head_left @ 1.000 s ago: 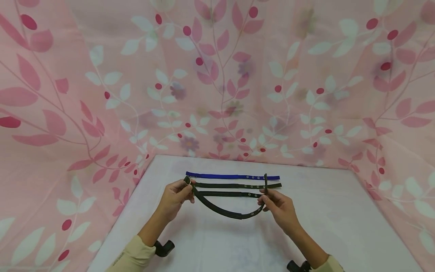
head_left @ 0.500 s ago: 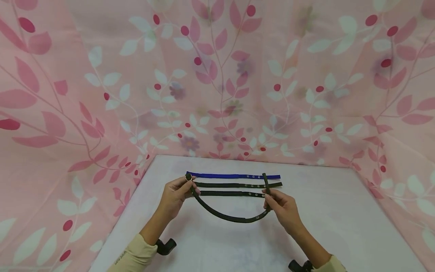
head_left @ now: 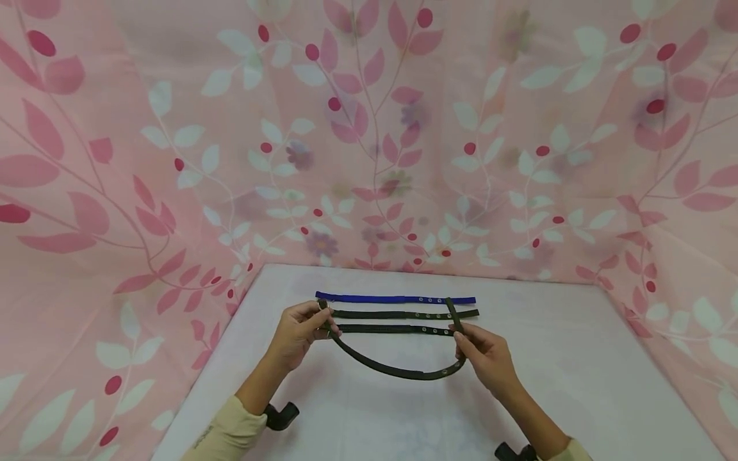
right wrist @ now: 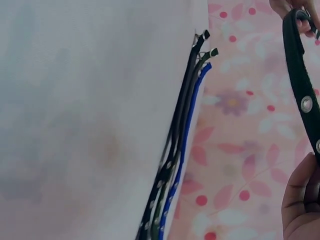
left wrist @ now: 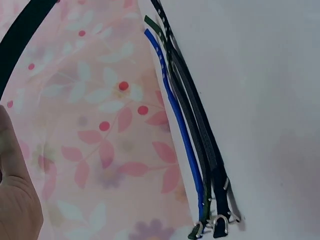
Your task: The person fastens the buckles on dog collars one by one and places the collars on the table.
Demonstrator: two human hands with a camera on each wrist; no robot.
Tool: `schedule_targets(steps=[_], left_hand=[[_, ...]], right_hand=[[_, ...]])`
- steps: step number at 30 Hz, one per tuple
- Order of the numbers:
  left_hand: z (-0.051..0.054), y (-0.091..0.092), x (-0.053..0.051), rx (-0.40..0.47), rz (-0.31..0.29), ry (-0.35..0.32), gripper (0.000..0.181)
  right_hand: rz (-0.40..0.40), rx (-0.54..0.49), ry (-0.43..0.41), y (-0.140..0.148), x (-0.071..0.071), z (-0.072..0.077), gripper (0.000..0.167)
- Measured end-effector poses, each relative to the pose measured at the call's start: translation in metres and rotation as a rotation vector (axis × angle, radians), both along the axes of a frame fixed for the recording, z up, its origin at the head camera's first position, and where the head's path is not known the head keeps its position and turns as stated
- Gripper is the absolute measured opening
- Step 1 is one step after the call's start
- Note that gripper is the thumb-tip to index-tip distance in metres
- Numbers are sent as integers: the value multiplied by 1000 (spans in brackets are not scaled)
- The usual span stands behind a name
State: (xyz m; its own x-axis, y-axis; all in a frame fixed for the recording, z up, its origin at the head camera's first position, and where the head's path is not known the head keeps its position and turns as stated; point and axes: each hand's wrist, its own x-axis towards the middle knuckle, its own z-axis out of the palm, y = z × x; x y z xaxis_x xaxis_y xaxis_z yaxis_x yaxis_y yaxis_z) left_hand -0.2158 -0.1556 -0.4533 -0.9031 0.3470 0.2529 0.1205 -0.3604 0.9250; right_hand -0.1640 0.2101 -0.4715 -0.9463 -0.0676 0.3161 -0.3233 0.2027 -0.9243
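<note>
A dark strap (head_left: 398,372) with metal eyelets hangs in a downward curve between both hands. The left hand (head_left: 298,334) pinches its buckle end, and the right hand (head_left: 487,358) pinches it near the eyelets, the free tip pointing up past the fingers. Behind it lie a blue strap (head_left: 369,298) and two dark straps (head_left: 375,314), side by side. In the left wrist view the left hand (left wrist: 17,185) is at the left edge, the held strap (left wrist: 22,37) above it. The right wrist view shows the right hand (right wrist: 302,200) below the eyelets of the held strap (right wrist: 298,70).
The straps lie on a white table (head_left: 548,358) towards its back edge. Pink leaf-patterned cloth (head_left: 375,160) stands behind and at both sides. A black object (head_left: 281,416) is at the left wrist and another (head_left: 513,452) at the right wrist.
The right hand has moved a little to the right and down, widening the curve of the held strap. The left hand has barely moved, and the straps on the table lie as before.
</note>
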Motion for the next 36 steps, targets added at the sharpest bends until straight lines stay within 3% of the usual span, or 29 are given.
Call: schedule_targets(steps=[5,10,16,19,25,30,33,36], left_hand=[[4,22,3,9,10,16,16],[10,47,8,29,58,54,16],[11,66,9,68,75,93,26],[11,71,12,99,71,77,28],[11,79,17,104,140,20,20],[8,85,21,51,171,-46,8],[4,86,22,-4,185,-57,24],[-1,84,24,-75,163,-17,39]], right_hand=[[59,105,198,-24,3,7,19],[170,140,309,-55,7,8,19],[215,124,341,-81,9,6,22],[202,109,329,-90,10,6,21],[187,53,291,-105,12,1,21],[177,9,261,-115,14,-5,18],[168,-26,255,-118,15,-10,20],[144,-46,305,-121,15,-15,22]])
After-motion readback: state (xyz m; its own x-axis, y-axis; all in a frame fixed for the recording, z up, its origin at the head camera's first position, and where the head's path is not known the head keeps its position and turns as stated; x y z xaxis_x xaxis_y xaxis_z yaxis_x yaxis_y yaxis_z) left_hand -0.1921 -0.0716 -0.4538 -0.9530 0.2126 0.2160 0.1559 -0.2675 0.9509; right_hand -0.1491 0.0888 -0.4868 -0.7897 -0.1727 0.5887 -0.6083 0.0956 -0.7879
